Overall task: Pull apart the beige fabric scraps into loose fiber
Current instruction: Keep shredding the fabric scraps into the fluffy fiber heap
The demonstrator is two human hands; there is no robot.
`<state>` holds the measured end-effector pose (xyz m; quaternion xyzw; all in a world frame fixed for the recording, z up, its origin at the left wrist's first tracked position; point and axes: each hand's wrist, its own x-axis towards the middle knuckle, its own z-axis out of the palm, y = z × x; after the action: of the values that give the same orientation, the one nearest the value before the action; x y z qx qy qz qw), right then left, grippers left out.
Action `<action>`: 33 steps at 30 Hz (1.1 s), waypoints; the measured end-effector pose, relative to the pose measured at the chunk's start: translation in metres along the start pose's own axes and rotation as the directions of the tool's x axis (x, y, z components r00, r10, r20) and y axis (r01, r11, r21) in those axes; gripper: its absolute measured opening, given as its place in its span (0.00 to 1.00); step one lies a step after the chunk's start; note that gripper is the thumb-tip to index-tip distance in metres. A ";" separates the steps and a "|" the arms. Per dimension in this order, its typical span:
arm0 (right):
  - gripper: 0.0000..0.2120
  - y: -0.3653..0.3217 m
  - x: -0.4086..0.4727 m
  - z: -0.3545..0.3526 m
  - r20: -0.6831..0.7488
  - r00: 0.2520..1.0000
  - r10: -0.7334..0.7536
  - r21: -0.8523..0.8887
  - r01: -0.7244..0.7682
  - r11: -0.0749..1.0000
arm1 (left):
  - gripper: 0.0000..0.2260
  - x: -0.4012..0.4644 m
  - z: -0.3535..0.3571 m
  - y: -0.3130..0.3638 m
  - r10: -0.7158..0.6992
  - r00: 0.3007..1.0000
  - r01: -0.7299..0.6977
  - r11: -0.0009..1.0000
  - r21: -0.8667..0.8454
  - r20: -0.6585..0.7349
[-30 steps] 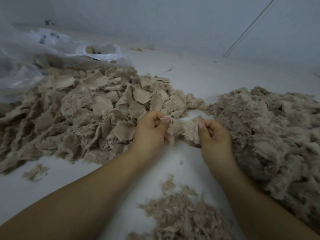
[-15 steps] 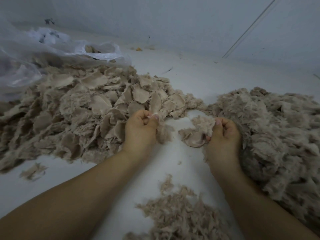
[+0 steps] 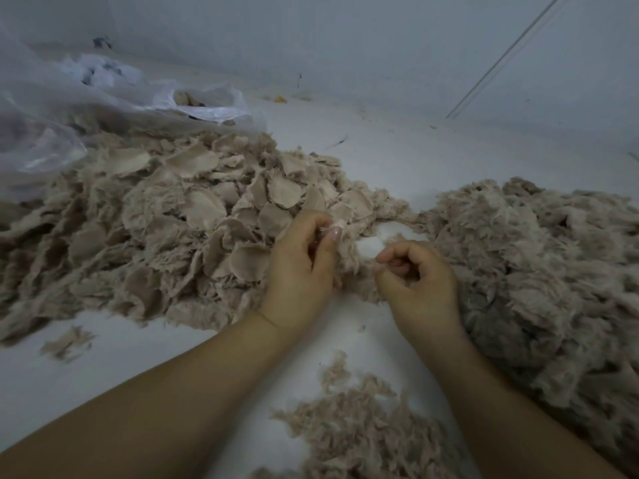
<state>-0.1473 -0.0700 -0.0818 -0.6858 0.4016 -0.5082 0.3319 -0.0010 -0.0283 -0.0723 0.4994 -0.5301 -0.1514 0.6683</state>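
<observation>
Pinching fabric scrap [image 3: 340,236] — left hand [image 3: 301,267]

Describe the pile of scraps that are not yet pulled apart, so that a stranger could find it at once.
Start from the clear plastic bag at the far left on the white surface. The pile of scraps spreads just in front of it, to the left of the left hand. Unlike the fluffy fiber heap on the right, it shows flat, smooth, petal-like pieces.

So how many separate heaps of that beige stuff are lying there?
3 main ones: the pile of fabric scraps on the left, the fluffy fiber pile on the right, and a smaller fiber heap near the bottom edge. A stray tuft lies apart at far left.
</observation>
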 end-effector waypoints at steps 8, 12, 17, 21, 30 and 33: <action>0.18 -0.014 -0.003 -0.002 0.172 0.983 0.060 0.297 -0.110 0.948 | 0.07 -0.005 0.002 0.009 0.426 0.866 -0.481 0.852 0.207 0.260; 0.18 -0.010 0.000 -0.004 0.142 0.972 0.190 0.302 -0.225 0.926 | 0.11 -0.007 0.000 0.011 0.403 0.885 -0.441 0.885 0.146 0.232; 0.16 -0.008 0.001 -0.005 0.102 0.982 0.161 0.335 -0.186 0.924 | 0.10 -0.004 -0.001 0.007 -0.053 0.994 0.043 0.993 0.112 0.093; 0.12 -0.009 0.000 -0.004 0.136 0.980 0.145 0.312 -0.181 0.933 | 0.20 0.000 0.000 0.006 -0.405 0.874 0.422 0.907 -0.005 0.269; 0.09 -0.009 0.000 -0.003 0.170 0.973 0.157 0.285 -0.201 0.937 | 0.15 0.001 -0.004 0.010 -0.380 0.848 0.430 0.901 -0.061 0.369; 0.12 -0.009 0.000 -0.005 0.154 0.974 0.167 0.306 -0.208 0.929 | 0.17 0.002 -0.004 0.008 -0.405 0.841 0.463 0.882 -0.092 0.358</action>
<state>-0.1499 -0.0662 -0.0723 -0.6118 0.3559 -0.4884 0.5105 0.0005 -0.0242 -0.0641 0.5139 -0.4912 -0.4260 0.5596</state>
